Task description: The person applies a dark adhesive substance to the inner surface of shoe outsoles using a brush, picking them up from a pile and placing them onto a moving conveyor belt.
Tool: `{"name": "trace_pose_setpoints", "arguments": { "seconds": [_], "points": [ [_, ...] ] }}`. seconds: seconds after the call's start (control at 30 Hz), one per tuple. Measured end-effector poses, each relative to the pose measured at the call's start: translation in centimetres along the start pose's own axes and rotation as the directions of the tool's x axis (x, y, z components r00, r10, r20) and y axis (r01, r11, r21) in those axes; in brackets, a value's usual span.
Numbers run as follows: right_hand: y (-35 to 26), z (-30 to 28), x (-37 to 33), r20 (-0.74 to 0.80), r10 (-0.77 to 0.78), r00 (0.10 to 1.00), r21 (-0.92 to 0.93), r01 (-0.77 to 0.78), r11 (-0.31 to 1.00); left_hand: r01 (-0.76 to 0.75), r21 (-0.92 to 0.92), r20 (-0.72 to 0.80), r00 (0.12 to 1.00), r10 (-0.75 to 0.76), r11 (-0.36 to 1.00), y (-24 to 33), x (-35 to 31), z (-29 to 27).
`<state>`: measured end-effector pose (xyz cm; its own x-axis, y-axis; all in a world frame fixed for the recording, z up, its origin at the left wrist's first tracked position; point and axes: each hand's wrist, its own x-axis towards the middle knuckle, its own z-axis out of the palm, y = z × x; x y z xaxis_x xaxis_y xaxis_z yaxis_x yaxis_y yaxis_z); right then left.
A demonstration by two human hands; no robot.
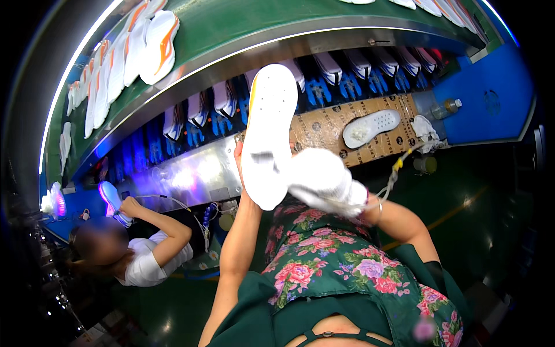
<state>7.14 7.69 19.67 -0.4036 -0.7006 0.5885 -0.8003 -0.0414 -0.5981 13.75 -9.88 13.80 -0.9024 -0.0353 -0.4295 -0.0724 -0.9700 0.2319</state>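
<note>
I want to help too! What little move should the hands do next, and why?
Maybe bring the white-covered right hand across the sole's grey patch. It's a guess, but the left hand holds the white sole up from behind, and the covered hand is already right beside that patch.

Site, as I read it from my remote post: a factory floor, on what I take for a shoe-making line. Evidence logged: white, orange-trimmed shoe soles (159, 46) lying in rows on a long green-topped, steel-edged desk (248, 13); lavender-and-white shoe pieces (326, 65) ranked on blue stands (317, 91) below; a long white perforated sole (272, 110) at my wearer's station; a co-worker in a white short-sleeved top (141, 263) nearby; dark green floor (445, 191) with a yellow line (467, 202).
</note>
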Motion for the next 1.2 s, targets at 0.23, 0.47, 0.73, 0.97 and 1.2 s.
{"name": "trace_pose_setpoints", "arguments": {
  "seconds": [0.23, 0.47, 0.73, 0.97, 1.2],
  "points": [
    [1.1, -4.5, -1.1, 0.097, 0.444, 0.891, 0.852, -0.305, 0.426, 0.141, -0.22, 0.472, 0.881, -0.021, 0.965, 0.9, -2.0, -1.1],
    [3.0, -4.3, -6.0, 0.036, 0.766, 0.642, 0.999, -0.029, -0.023, 0.282, -0.375, 0.612, 0.791, 0.007, 0.883, 0.5, -2.7, -0.2],
    [3.6, -3.6, -9.4, -0.051, 0.883, 0.467, 0.995, 0.099, 0.005, 0.309, -0.189, 0.658, 0.744, -0.113, 0.932, 3.0, -1.6, 3.3],
    [3.5, -3.3, -11.4, -0.107, 0.93, 0.353, 0.992, 0.104, 0.074, 0.059, 0.065, 0.815, 0.573, -0.087, 0.996, 6.1, 3.4, 8.6],
    [3.8, -1.4, -11.5, -0.13, 0.94, 0.314, 0.989, -0.021, 0.144, 0.145, -0.188, 0.552, 0.834, -0.018, 0.971, 8.9, 15.5, 14.9]
  ]
}}
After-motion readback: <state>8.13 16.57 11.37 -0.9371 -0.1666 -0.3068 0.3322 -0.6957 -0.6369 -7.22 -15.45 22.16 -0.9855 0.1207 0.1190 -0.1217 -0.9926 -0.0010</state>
